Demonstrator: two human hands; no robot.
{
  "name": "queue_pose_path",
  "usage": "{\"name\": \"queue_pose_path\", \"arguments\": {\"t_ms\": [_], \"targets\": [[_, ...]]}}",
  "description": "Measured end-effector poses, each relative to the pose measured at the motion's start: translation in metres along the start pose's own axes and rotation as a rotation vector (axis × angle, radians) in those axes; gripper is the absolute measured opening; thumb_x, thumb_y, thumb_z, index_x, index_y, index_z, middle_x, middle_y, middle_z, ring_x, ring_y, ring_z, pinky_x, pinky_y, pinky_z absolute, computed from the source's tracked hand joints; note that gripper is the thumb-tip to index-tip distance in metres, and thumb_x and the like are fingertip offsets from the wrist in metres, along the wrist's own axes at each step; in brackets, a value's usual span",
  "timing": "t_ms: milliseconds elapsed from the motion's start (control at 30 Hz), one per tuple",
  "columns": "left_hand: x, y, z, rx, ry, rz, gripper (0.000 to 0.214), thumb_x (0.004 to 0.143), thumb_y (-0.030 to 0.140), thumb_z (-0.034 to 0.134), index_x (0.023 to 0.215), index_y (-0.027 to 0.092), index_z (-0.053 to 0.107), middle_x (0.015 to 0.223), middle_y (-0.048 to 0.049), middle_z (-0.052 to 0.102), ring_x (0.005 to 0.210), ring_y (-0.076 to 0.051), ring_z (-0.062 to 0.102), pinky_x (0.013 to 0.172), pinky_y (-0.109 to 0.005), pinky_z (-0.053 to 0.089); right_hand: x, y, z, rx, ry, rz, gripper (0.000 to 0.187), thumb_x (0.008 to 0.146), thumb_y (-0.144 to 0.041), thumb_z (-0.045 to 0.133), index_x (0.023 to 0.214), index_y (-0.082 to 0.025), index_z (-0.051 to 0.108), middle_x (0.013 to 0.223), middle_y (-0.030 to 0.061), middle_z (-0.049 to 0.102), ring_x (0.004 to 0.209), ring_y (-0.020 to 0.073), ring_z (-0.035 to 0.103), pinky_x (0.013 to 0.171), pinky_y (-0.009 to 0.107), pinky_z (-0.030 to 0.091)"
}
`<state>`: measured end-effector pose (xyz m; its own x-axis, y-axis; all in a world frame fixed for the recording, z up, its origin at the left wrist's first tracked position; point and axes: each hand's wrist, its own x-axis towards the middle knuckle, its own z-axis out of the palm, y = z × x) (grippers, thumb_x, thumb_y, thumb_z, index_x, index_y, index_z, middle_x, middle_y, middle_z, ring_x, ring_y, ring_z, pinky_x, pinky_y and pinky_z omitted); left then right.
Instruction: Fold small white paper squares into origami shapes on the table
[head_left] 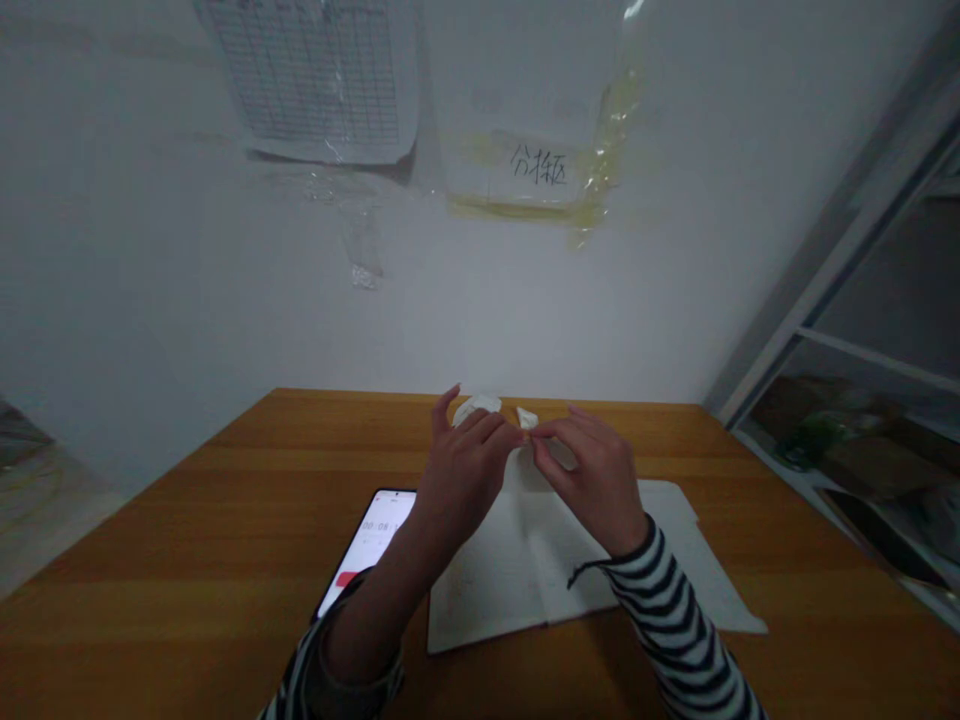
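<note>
My left hand (pixel 472 455) is raised over the table, its thumb and index finger pinched and its little finger sticking up. Facing it, my right hand (pixel 589 470) is pinched too, and the fingertips of both hands nearly meet. What they grip is too small to make out. Just above the fingertips shows a small white scrap (pixel 527 418); whether it is held or lies behind them I cannot tell. A crumpled white tissue (pixel 478 406) is partly hidden behind my left hand. Under both hands lies an open notebook or spread of white paper (pixel 499 570).
A phone (pixel 379 525) with a running timer on its screen lies left of the paper on the wooden table (pixel 225 520). The table's far edge meets a white wall (pixel 360 340) with taped sheets. At right stands a framed glass panel (pixel 885 330).
</note>
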<state>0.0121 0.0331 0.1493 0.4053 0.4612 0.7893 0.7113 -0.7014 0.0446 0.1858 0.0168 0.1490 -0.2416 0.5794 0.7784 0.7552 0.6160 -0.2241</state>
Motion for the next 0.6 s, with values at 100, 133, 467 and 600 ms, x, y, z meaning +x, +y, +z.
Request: {"name": "queue_pose_path", "arguments": {"t_ms": [100, 133, 467, 600], "targets": [[-0.0001, -0.0006, 0.0003, -0.001, 0.008, -0.003, 0.017, 0.093, 0.017, 0.056, 0.081, 0.023, 0.065, 0.078, 0.004, 0.071, 0.078, -0.015, 0.065, 0.114, -0.052, 0.021, -0.0003, 0.001, 0.0005, -0.003, -0.008, -0.001, 0.005, 0.089, -0.02, 0.062, 0.088, -0.021, 0.066, 0.085, 0.0013, 0.075, 0.081, 0.018, 0.069, 0.104, 0.044, 0.047], [-0.0001, -0.0009, 0.0001, -0.004, 0.009, -0.003, 0.017, 0.093, 0.017, 0.056, 0.08, 0.023, 0.065, 0.078, 0.004, 0.071, 0.078, -0.015, 0.065, 0.114, -0.052, 0.021, -0.0003, 0.0015, 0.0005, -0.004, -0.012, -0.004, 0.005, 0.089, -0.02, 0.062, 0.088, -0.022, 0.066, 0.085, 0.0013, 0.075, 0.081, 0.0181, 0.069, 0.103, 0.044, 0.047], [0.0, -0.0018, -0.0006, -0.01, 0.005, -0.009, 0.018, 0.094, 0.016, 0.054, 0.08, 0.023, 0.064, 0.08, 0.0037, 0.072, 0.079, -0.015, 0.065, 0.114, -0.052, 0.02, -0.0003, 0.0025, -0.001, -0.012, -0.02, -0.014, 0.004, 0.088, -0.018, 0.064, 0.088, -0.02, 0.067, 0.084, 0.0011, 0.074, 0.081, 0.0173, 0.068, 0.105, 0.042, 0.046], [-0.0002, -0.0014, -0.0007, -0.007, 0.006, -0.005, 0.018, 0.093, 0.014, 0.055, 0.08, 0.023, 0.064, 0.08, 0.0037, 0.072, 0.077, -0.015, 0.065, 0.114, -0.052, 0.02, -0.0004, 0.0028, -0.0007, -0.023, -0.014, -0.017, 0.003, 0.088, -0.019, 0.063, 0.087, -0.021, 0.066, 0.083, 0.0008, 0.074, 0.08, 0.0172, 0.068, 0.105, 0.041, 0.046]]}}
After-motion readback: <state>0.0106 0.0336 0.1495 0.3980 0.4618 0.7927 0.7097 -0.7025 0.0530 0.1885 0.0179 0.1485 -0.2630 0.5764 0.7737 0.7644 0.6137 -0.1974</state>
